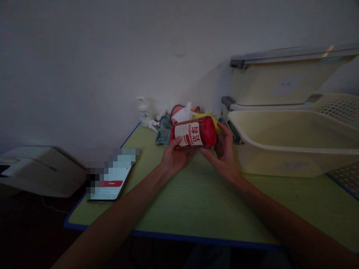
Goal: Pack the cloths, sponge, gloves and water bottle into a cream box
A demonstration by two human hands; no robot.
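So my forearms (134,201) angle in from the near side, left hand (175,158) and right hand (226,158) wrapped round opposite ends of a red pack (193,133) over the table (182,209). Cream bin (280,160) on the right has its lid (269,84) up. Lit phone (108,191) left; far cloths (162,136) partly hidden behind the pack.

A blue-edged green table (182,209) — on it a lit screen (108,191), pump bottle (144,115), grey-blue cloth (161,137), cream box (269,160)
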